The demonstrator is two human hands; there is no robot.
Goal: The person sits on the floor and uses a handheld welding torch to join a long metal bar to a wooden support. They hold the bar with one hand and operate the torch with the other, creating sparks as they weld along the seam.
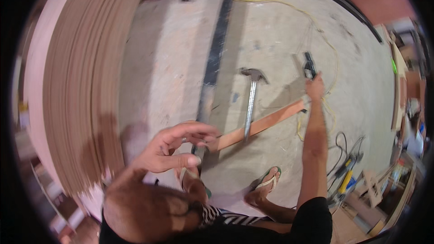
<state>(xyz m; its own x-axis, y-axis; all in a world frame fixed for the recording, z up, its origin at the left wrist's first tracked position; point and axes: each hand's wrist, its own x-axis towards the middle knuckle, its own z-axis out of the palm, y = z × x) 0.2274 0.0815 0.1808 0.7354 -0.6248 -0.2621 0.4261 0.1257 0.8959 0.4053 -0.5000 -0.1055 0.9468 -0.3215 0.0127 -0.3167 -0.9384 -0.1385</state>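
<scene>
My left hand (181,147) hovers palm inward above the near end of a wooden strip (266,123), its fingers and thumb apart, holding nothing. Whether its fingertips touch the strip I cannot tell. Out to the right, my right hand (316,87) is closed on the near end of a slim black hand tool (309,64); blur hides its exact kind. This hand is just beyond the strip's far end. Between the hands, a claw hammer (251,101) with a metal shaft lies with its head pointing away and its lower shaft across the strip.
A long dark metal bar (217,49) crosses the concrete floor. Tall stacked boards (86,72) stand at the left. A yellow cord (289,7) loops around the right side. A yellow corded power tool (346,176) and wood offcuts (371,190) lie lower right. My sandalled feet (266,185) are close by.
</scene>
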